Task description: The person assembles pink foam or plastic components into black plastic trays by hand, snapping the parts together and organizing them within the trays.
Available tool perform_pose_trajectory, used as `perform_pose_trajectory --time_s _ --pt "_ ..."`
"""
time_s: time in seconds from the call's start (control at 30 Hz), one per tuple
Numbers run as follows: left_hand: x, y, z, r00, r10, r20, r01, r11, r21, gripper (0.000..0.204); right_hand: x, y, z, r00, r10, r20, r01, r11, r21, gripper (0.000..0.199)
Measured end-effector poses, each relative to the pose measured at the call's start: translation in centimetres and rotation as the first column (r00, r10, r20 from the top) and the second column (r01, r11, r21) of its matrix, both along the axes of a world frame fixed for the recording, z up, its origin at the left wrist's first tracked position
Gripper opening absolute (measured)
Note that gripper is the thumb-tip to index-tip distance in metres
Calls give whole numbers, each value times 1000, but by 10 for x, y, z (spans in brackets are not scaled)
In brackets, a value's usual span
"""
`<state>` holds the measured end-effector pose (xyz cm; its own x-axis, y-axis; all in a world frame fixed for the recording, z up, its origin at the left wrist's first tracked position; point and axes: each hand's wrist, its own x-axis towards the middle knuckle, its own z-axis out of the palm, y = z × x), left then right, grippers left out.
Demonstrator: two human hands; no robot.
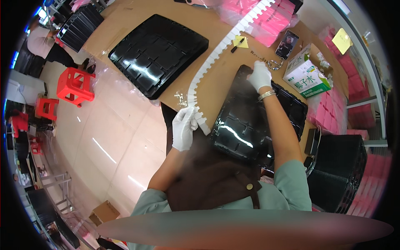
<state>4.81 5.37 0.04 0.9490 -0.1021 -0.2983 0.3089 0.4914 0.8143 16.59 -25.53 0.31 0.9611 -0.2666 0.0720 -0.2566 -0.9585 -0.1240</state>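
Note:
My left hand (184,128), in a white glove, pinches the near end of a long white notched strip (213,55) at the table's left front edge. From there the strip curves away across the table to the far side. My right hand (260,76), gloved too, has its fingers curled at the far edge of a glossy black plastic tray (239,121) in front of me. Its fingertips are partly hidden, but they appear to grip the tray's edge. Farther left lies a similar black tray (158,54) with moulded compartments.
Beyond my right hand are a phone (287,44), a metal bracelet (275,64) and a green-white carton (308,73). A marker (237,45) lies on a yellow note. Pink bagged packs (271,21) sit at the back; stacked black trays (339,171) stand right. Red stools (76,85) and a person are left.

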Motion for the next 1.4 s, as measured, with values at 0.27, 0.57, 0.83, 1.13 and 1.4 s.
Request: perform_pose_trajectory --time_s 0.27,0.57,0.83,1.13,1.4 --pt "-3 -10 9 999 -11 37 9 999 54 19 -90 98 43 960 216 179 -280 685 672 32" --pt "-12 -20 11 995 -64 82 67 997 -29 20 -158 147 36 1000 25 1 -1 -18 1000 12" --pt "-14 -29 27 983 -183 -30 180 980 -79 19 -173 138 33 998 4 63 -63 113 992 14" --pt "-1 -41 21 964 -69 -256 2 968 -251 21 -187 129 46 933 42 358 -338 451 826 9" --pt "1 -17 1 998 -22 -58 18 996 -82 17 -178 124 26 937 347 -47 -290 845 449 13"
